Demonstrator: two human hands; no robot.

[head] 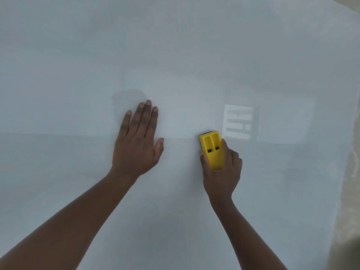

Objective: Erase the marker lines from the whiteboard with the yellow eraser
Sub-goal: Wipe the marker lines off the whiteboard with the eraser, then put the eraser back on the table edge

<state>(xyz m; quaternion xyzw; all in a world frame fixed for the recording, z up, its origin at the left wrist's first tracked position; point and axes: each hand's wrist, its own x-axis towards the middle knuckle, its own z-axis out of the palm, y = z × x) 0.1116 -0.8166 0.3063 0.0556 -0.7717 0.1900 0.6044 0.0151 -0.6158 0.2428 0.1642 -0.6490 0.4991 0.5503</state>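
The whiteboard (175, 55) fills almost the whole view, pale grey-white and glossy. I see no marker lines on it. My right hand (224, 170) grips the yellow eraser (212, 149) from below, thumb on its left side and fingers on its right, with the eraser pressed flat against the board just right of centre. A thin dark pad shows at the eraser's top edge. My left hand (138, 141) lies flat on the board to the left of the eraser, fingers together and pointing up, holding nothing.
A bright window reflection (238, 121) with dark bars shows on the board just above and right of the eraser. The board's right edge curves down the far right, with a beige surface (348, 191) beyond it.
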